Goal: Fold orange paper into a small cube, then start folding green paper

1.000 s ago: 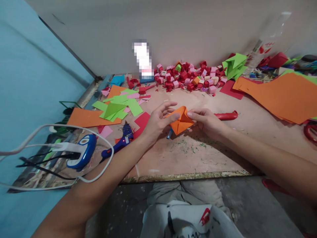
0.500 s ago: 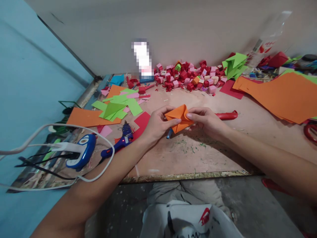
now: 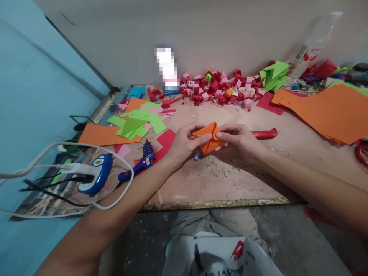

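An orange piece of folded paper [image 3: 212,143] is held between both hands above the middle of the table, its flaps meeting near the centre. My left hand [image 3: 188,142] grips its left side, the thumb lying on top. On the right side my right hand [image 3: 237,137] pinches it between thumb and fingers. The thumbs are close together over the folds. Just below the paper, the end of a blue pen-like object [image 3: 197,155] shows on the table. A red-handled tool [image 3: 266,133] lies behind my right hand, partly hidden.
A blue glue gun [image 3: 143,161] and a power adapter [image 3: 99,174] with looping cables are at left. Green strips [image 3: 133,124] lie behind them. Small folded red and pink pieces [image 3: 215,88] line the wall. Orange sheets [image 3: 330,111] and a plastic bottle [image 3: 310,51] are at right.
My left thumb has shifted slightly right over the orange paper, and its flaps lie a little closer together. The whole view has shifted slightly.
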`<state>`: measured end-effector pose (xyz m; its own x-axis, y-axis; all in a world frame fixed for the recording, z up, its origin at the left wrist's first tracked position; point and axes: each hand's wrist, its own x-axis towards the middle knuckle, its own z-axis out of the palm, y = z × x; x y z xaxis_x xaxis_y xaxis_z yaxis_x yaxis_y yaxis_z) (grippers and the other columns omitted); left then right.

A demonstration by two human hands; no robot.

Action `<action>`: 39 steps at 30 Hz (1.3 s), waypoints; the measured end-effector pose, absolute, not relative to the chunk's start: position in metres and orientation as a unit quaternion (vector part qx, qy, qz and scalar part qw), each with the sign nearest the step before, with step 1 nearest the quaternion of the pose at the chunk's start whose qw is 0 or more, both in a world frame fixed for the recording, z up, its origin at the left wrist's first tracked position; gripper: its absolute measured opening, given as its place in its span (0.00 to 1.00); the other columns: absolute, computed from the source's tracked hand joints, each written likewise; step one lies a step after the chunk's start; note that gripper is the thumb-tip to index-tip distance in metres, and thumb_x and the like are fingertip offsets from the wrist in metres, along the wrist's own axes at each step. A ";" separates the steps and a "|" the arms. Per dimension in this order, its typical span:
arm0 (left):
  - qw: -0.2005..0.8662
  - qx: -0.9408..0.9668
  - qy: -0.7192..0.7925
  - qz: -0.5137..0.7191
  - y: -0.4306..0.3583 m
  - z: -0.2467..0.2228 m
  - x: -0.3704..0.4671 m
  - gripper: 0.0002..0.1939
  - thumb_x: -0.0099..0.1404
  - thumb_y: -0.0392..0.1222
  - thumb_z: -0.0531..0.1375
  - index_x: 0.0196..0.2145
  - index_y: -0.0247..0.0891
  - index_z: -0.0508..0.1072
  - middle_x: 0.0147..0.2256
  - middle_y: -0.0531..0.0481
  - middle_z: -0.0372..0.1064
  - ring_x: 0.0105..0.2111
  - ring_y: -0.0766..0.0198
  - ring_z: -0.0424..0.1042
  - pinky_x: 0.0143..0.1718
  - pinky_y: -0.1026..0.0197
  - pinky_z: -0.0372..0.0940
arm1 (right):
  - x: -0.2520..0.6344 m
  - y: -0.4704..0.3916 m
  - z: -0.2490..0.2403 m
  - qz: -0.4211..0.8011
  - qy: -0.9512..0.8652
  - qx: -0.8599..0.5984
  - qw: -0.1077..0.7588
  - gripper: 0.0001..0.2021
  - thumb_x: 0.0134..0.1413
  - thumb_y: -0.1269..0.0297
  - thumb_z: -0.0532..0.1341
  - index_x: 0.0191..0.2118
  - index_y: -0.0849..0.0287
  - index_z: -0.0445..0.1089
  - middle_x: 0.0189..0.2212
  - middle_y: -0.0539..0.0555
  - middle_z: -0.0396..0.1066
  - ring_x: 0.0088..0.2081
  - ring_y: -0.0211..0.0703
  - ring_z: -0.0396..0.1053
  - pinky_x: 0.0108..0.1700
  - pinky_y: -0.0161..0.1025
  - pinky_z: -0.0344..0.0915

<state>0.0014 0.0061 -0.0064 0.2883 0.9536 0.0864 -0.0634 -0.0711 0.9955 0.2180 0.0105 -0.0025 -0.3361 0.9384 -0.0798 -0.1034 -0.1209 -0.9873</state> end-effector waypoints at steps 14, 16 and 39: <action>0.457 0.638 0.373 0.494 0.005 -0.008 0.004 0.21 0.59 0.48 0.76 0.44 0.41 0.73 0.42 0.50 0.75 0.43 0.61 0.75 0.46 0.60 0.69 | 0.219 0.008 -0.003 0.653 -0.541 -0.363 0.386 0.13 0.55 0.53 0.77 0.41 0.54 0.85 0.36 0.52 0.81 0.33 0.41 0.73 0.34 0.37 0.70; 0.467 0.634 0.367 0.495 0.005 -0.007 0.004 0.21 0.57 0.46 0.76 0.44 0.42 0.73 0.41 0.52 0.75 0.42 0.62 0.75 0.46 0.60 0.69 | 0.219 0.008 -0.002 0.647 -0.557 -0.359 0.377 0.14 0.54 0.52 0.77 0.41 0.55 0.84 0.36 0.52 0.81 0.33 0.42 0.74 0.34 0.37 0.71; 0.542 0.600 0.371 0.457 0.011 -0.021 0.002 0.26 0.55 0.44 0.78 0.49 0.37 0.79 0.45 0.47 0.78 0.43 0.60 0.78 0.46 0.60 0.73 | 0.217 0.009 0.001 0.607 -0.584 -0.394 0.367 0.17 0.52 0.49 0.77 0.39 0.57 0.83 0.36 0.55 0.81 0.33 0.43 0.75 0.33 0.39 0.74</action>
<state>0.0016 0.0112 -0.0213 0.3069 0.9405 0.1460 -0.0510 -0.1369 0.9893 0.2172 0.0091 0.0006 -0.4203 0.9060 -0.0498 0.0146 -0.0481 -0.9987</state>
